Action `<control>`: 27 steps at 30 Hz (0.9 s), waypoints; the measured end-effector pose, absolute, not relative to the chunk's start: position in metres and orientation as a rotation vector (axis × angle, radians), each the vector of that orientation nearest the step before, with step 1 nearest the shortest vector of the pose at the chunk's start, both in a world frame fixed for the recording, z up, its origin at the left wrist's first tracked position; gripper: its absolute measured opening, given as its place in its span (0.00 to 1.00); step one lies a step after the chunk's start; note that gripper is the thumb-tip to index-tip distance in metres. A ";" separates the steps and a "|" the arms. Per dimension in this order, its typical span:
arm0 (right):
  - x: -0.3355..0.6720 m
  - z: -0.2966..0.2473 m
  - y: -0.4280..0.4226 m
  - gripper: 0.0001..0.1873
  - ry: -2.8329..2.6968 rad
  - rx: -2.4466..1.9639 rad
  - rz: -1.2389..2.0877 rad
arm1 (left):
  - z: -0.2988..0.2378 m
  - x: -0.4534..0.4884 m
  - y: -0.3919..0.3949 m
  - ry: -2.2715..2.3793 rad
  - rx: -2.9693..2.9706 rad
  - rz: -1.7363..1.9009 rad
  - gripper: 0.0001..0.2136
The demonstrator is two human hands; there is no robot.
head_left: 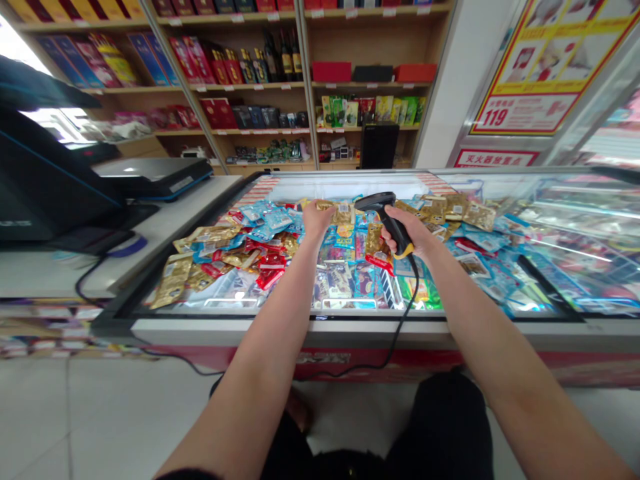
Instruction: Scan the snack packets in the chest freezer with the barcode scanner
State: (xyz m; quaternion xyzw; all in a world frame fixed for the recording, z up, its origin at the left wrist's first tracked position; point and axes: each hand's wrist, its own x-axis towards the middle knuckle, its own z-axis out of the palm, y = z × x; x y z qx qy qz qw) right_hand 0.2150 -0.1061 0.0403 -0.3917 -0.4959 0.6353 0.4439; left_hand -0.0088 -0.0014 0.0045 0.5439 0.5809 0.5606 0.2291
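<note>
Centre frame: left hand (316,220) grips gold packet (343,213) atop freezer lid (280,183); right hand (411,233) clenches barcode scanner (387,217), head aimed left at packet, just beside it.

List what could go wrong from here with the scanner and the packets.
1. The scanner in the right hand points at a crowded pile, so it may read a neighbouring pack instead of the gold packet held by the left hand.
2. Its cable trails over the freezer edge and could drag packets off.
</note>
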 end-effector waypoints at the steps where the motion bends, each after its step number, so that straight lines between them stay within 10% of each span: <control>1: 0.215 0.040 -0.106 0.17 -1.233 -0.966 1.575 | 0.006 -0.016 0.000 1.629 1.507 1.547 0.10; 27: 0.218 0.039 -0.102 0.17 -1.163 -0.980 1.531 | 0.032 -0.061 -0.055 2.382 1.984 0.853 0.19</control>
